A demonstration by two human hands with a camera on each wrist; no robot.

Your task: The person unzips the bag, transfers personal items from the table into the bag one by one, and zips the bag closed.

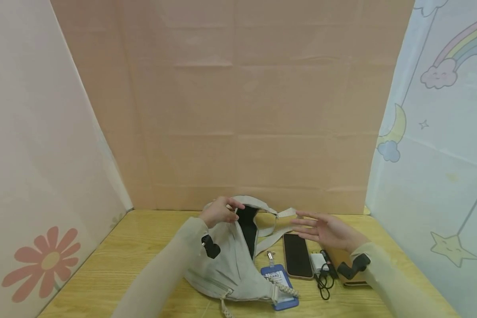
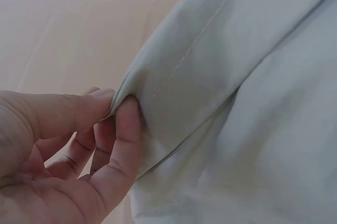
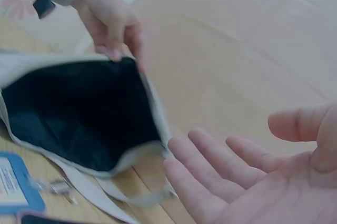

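Note:
A light grey fabric bag (image 1: 218, 260) lies on the table with its zip opening spread, showing a dark lining (image 3: 79, 113). My left hand (image 1: 218, 211) pinches the edge of that opening between thumb and fingers, as the left wrist view shows up close. To the right of the bag, my right hand (image 1: 326, 227) hovers with fingers extended and nothing in them, near the bag's strap (image 1: 272, 240). Below the right hand are a black-screened phone (image 1: 298, 256), a white charger (image 1: 319, 262) with a black cable (image 1: 323, 282), and a brown notebook-like item (image 1: 342, 260) partly hidden by the wrist.
A blue card holder (image 1: 288, 304) with a metal clip lies by the bag's front right, partly under a braided cord (image 1: 282, 288). The wooden table (image 1: 111, 260) meets a tan backdrop (image 1: 238, 132) behind, with patterned sheets at both sides.

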